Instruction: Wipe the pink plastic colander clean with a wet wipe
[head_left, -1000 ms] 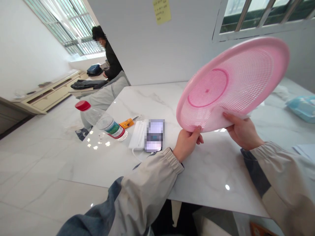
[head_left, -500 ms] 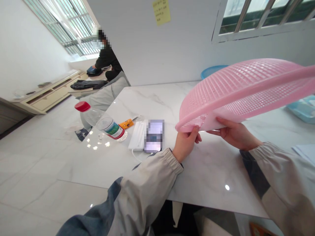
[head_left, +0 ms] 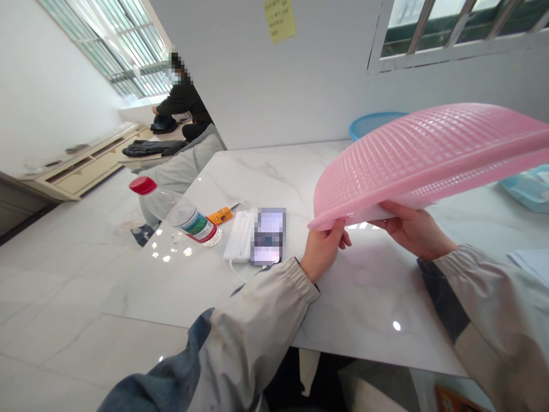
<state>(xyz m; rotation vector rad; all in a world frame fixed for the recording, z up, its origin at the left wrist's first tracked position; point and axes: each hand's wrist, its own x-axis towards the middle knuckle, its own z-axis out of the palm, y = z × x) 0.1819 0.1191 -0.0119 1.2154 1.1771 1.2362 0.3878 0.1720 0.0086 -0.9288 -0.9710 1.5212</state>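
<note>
A pink plastic strainer basket is held tilted above the table, its mesh bottom facing up and its open side down. My left hand is closed on its near left rim, thumb on the outside. Under the rim, my right hand has its fingers closed on a pale whitish piece against the basket's inner side. Most of this piece is hidden by the rim, so I cannot tell what it is. Both wrists are close to the white marble-look table.
Left of my hands lie a phone, a white power bank with a cable, an orange tool and a red-capped bottle. A blue basin and a light-blue tray stand behind. A person sits far left.
The basket has rolled so that its rim hides more of the inside and the pale piece. Both my hands keep nearly the same place. The distant person's arm has moved.
</note>
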